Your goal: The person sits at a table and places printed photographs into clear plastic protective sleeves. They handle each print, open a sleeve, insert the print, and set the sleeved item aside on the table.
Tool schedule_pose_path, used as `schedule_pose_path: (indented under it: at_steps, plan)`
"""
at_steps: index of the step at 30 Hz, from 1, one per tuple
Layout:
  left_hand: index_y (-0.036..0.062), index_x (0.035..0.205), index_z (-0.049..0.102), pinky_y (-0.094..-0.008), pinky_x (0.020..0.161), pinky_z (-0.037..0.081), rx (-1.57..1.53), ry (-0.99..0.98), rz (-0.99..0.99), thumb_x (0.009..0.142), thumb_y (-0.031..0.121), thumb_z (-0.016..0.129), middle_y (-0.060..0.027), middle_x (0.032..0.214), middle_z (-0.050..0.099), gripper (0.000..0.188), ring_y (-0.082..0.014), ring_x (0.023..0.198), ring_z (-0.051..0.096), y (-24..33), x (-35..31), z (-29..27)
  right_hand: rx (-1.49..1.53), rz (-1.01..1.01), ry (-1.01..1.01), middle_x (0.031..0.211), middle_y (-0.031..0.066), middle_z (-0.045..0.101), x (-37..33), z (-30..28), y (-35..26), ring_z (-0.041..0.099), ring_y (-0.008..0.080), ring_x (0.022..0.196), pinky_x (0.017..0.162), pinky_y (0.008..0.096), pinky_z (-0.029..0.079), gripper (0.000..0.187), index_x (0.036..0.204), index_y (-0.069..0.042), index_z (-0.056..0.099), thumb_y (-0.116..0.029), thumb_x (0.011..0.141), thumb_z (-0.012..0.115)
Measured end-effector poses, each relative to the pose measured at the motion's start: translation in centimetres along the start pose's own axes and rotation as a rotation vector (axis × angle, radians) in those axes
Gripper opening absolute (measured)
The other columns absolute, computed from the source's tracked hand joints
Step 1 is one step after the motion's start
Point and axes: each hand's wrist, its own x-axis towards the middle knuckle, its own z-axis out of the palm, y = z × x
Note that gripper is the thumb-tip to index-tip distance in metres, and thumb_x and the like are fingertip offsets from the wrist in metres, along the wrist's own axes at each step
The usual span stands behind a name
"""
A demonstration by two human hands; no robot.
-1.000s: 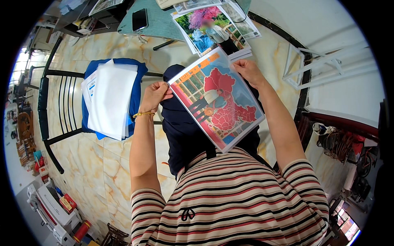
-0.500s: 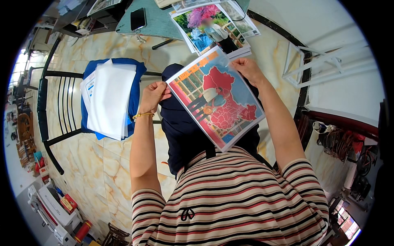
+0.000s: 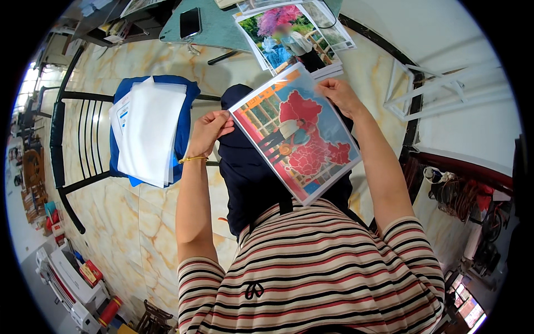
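Observation:
A glossy photo print (image 3: 311, 156) with a clear border, showing a red map shape and people, is held tilted above my lap. My left hand (image 3: 209, 132) pinches its left corner between thumb and fingers. At the upper right edge my right hand (image 3: 339, 96) grips it, fingertips closed on the border. Just beyond the print's top corner lies a stack of large photo prints (image 3: 292, 42) at the edge of the green table (image 3: 222, 30); the top one has pink blossom and a person.
To my left stands a black metal chair (image 3: 83, 183) with a blue cushion (image 3: 189, 92) carrying several white sheets and clear sleeves (image 3: 156, 133). A phone (image 3: 190, 23) rests on the table. White frames (image 3: 400, 94) lean at the right wall. A white machine (image 3: 69, 278) sits lower left.
Both hands and the print stay nearly in place, shifting only slightly. The surroundings move a little in view, as from a small head movement.

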Motion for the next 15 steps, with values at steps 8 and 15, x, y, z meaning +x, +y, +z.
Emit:
schedule_pose_path:
  at_steps: [8,15]
  plan:
    - [-0.0011,0.095,0.061,-0.0215,0.069,0.054,0.021,0.013,0.005,0.089,0.014,0.06,-0.0049,0.083,0.063,0.016,-0.0103,0.071,0.062,-0.84,0.71,-0.43,0.015,0.006,-0.033,0.082,0.0002,0.062,0.17,-0.26,0.24,0.056,0.0057,0.071,0.064,0.0203,0.048,0.011,0.091,-0.001,0.063,-0.011,0.087,0.064]
    - [-0.0001,0.093,0.062,-0.02,0.067,0.053,0.06,0.052,-0.001,0.089,0.015,0.06,-0.0033,0.081,0.062,0.015,-0.0083,0.068,0.059,-0.56,0.54,0.05,-0.008,0.002,-0.012,0.082,0.0004,0.062,0.09,0.04,0.11,0.056,0.0061,0.071,0.065,0.0208,0.048,0.011,0.091,0.0,0.064,-0.011,0.087,0.063]
